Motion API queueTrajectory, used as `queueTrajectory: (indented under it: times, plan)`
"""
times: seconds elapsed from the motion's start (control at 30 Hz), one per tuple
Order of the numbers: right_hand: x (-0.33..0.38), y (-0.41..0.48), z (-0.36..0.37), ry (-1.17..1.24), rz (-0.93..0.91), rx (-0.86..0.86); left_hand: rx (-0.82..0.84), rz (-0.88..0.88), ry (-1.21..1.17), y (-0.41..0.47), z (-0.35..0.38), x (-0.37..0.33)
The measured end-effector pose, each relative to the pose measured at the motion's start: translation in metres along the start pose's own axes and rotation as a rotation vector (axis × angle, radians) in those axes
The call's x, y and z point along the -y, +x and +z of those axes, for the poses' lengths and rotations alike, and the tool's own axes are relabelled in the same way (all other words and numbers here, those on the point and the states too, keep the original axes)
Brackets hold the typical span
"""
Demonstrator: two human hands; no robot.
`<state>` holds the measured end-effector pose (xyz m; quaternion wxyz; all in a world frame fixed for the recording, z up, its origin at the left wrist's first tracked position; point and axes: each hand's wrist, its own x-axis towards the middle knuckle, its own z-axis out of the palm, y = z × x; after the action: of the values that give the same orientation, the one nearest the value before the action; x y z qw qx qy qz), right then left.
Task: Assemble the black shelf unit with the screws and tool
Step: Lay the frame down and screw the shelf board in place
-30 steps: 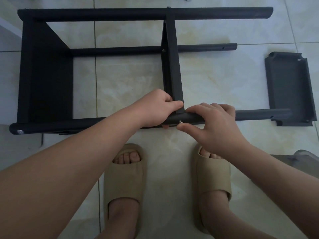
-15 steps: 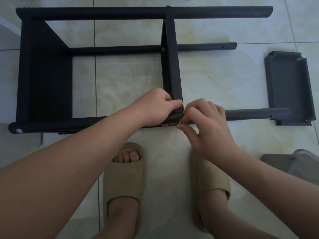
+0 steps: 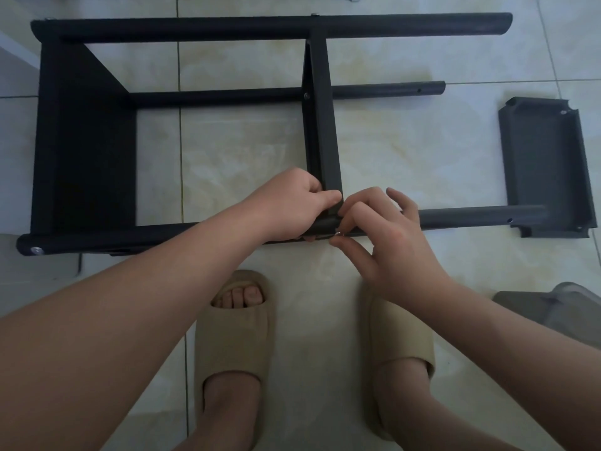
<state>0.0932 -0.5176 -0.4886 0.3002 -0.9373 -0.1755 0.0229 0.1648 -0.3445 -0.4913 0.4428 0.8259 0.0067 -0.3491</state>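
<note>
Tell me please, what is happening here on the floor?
A person is assembling a black shelf frame that lies on the tiled floor. The left hand grips the near tube where the middle panel meets it. The right hand pinches a small silver screw at that joint. One loose panel lies flat to the right.

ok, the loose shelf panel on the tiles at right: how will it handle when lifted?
The shelf panel is probably stiff: a raised rim runs round it. It looks like thin sheet, so likely light for its size. Lying flat on the glossy floor tiles, it should slide, not roll, if pushed.
</note>
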Motion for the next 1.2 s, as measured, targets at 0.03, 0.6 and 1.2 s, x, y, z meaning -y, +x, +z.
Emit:
queueTrajectory:
  times: [0.03, 0.6, 1.2]
  plan:
    - [0.0, 0.001, -0.001, -0.007, -0.019, 0.003, 0.005, 0.0, -0.003, 0.0, 0.0, 0.0]
    - [0.004, 0.005, 0.0, 0.012, 0.053, 0.026, 0.011, -0.006, -0.019, 0.002, 0.0, 0.002]
    - [0.001, 0.016, -0.011, 0.027, 0.309, 0.063, 0.02, 0.004, -0.058, 0.004, 0.0, 0.006]
